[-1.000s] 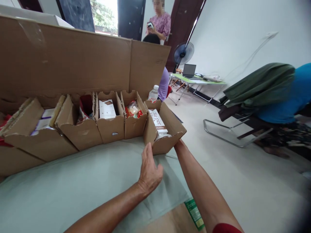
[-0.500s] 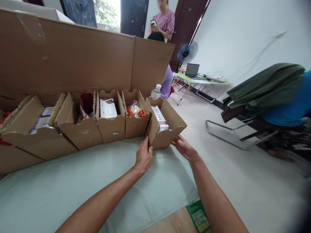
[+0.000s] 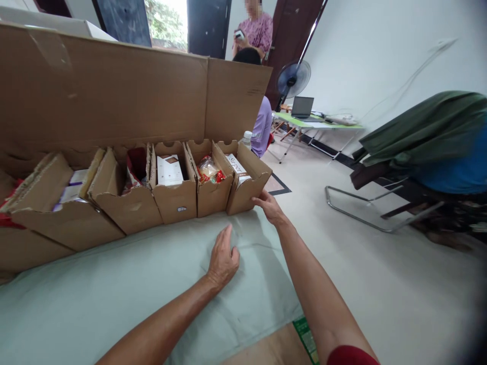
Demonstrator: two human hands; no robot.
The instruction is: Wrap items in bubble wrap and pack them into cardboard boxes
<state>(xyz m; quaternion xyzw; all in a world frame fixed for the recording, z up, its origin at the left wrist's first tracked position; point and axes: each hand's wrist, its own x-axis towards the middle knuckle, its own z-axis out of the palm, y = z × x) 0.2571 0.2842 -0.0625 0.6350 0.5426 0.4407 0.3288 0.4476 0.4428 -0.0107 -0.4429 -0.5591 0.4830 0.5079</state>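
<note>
At the right end of a row of cardboard boxes stands one cardboard box (image 3: 249,195) with a white packet (image 3: 238,170) lettered "Super" inside. My right hand (image 3: 271,205) holds its lower right front corner, thumb on the front and fingers round the side, partly hidden. Over the pale green cloth (image 3: 171,268), my left hand (image 3: 222,257) is open just in front of the row, thumb apart from the fingers and nothing in it. The neighbouring box (image 3: 214,197) contains a red and clear snack bag (image 3: 209,170), and touches the end box.
Behind the row rises a tall cardboard panel (image 3: 133,96). A clear bottle (image 3: 247,138) stands beyond the end box. Two people are in the background, with a fan (image 3: 292,80) and a laptop (image 3: 303,107) on a green table. A chair (image 3: 365,213) stands at right.
The end box has moved left and straightened, now flush against its neighbour, with my right hand on it. My left hand has let go and drawn back toward me.
</note>
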